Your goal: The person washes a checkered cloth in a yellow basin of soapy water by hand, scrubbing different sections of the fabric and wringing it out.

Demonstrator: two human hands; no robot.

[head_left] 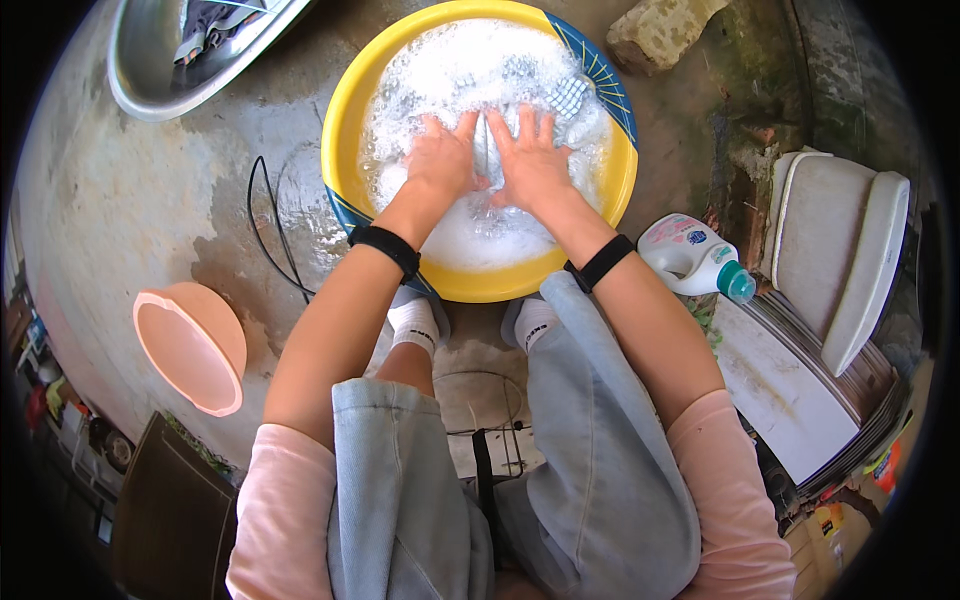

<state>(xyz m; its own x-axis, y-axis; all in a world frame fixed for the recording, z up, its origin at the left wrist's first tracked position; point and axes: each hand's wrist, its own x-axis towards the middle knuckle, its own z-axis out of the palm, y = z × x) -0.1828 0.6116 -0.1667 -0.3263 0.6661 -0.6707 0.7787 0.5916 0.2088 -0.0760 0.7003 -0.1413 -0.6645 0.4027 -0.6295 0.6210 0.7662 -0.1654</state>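
A round yellow basin (338,165) with blue sections on its rim stands between and ahead of my feet, full of thick white foam (470,65). My left hand (441,158) lies on the foam left of the middle, palm down with fingers spread. Close beside it, my right hand (530,160) rests the same way, its fingers stretched toward the far rim. Pale wet fabric seems to lie under the suds around both hands; its shape is mostly hidden. A blue-and-white checked patch of cloth (570,97) shows through at the basin's far right.
At the far left is a metal basin (150,105) with dark cloth (212,28). A peach plastic bowl (190,345) and a black cable (262,215) lie to the left. Rightward are a white detergent bottle (690,255), a stone (660,35) and stacked panels (785,390).
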